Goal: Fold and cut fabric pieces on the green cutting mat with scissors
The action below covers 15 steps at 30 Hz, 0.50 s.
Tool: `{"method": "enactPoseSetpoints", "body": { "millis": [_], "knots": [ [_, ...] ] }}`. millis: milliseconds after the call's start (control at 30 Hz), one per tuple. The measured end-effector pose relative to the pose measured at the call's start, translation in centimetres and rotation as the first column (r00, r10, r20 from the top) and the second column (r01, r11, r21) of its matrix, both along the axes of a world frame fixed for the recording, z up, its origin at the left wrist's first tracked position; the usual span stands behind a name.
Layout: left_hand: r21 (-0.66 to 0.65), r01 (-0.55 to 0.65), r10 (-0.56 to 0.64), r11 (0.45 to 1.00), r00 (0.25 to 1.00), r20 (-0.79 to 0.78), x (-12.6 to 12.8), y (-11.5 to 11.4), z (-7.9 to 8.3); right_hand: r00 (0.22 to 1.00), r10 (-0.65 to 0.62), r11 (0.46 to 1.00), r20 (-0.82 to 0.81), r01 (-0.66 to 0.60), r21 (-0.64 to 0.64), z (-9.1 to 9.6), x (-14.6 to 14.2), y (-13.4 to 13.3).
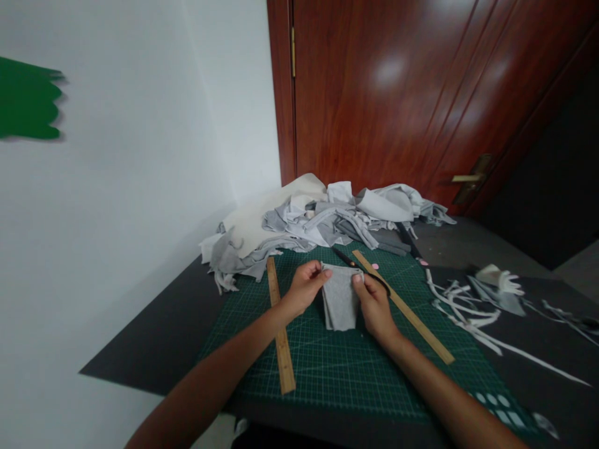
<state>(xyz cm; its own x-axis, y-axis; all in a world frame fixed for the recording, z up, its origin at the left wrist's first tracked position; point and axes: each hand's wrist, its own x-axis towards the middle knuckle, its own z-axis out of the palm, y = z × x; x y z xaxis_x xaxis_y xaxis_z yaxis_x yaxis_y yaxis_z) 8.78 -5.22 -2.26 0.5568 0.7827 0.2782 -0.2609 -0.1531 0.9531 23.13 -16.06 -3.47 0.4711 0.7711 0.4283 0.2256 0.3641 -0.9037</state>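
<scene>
A small piece of grey fabric (340, 302), folded or layered, hangs between my two hands above a green cutting mat (337, 374). My left hand (306, 284) pinches its upper left corner between thumb and fingers. At the upper right corner, my right hand (374, 302) grips it with the thumb on the near side. Black-handled scissors (344, 256) lie on the mat just behind the cloth, partly hidden by it and by my right hand. One wooden ruler (284, 358) lies left of the cloth, and a second wooden ruler (421, 327) slants along the right.
A heap of grey and white fabric scraps (322, 218) covers the back of the black table (173, 324). Thin white fabric strips (472, 321) lie to the right. Small pink pieces (375, 266) sit near the right ruler. A white wall (140, 187) and a wooden door (374, 93) stand close behind.
</scene>
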Motion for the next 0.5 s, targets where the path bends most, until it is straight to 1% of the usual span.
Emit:
{"method": "enactPoseSetpoints", "body": {
  "millis": [100, 167, 333, 500],
  "knots": [
    [0.052, -0.015, 0.018, 0.999, 0.998, -0.052, -0.07, 0.05, 0.05, 0.997, 0.035, 0.999, -0.070, -0.036, -0.014, -0.07, -0.03, 0.17],
    [0.057, -0.004, 0.008, 0.998, 0.997, -0.072, -0.09, 0.14, 0.09, 0.995, 0.027, 0.999, -0.095, -0.029, -0.023, -0.05, -0.04, 0.29],
    [0.032, -0.003, 0.005, 0.999, 0.998, -0.068, 0.07, 0.49, 0.02, 0.996, -0.087, 0.996, -0.035, 0.087, -0.025, -0.05, 0.14, 0.55],
    [0.044, -0.039, 0.042, 0.998, 0.996, -0.080, 0.20, 0.71, -0.26, 0.996, -0.088, 0.996, -0.001, 0.088, -0.016, -0.30, 0.25, 0.69]
  ]
}}
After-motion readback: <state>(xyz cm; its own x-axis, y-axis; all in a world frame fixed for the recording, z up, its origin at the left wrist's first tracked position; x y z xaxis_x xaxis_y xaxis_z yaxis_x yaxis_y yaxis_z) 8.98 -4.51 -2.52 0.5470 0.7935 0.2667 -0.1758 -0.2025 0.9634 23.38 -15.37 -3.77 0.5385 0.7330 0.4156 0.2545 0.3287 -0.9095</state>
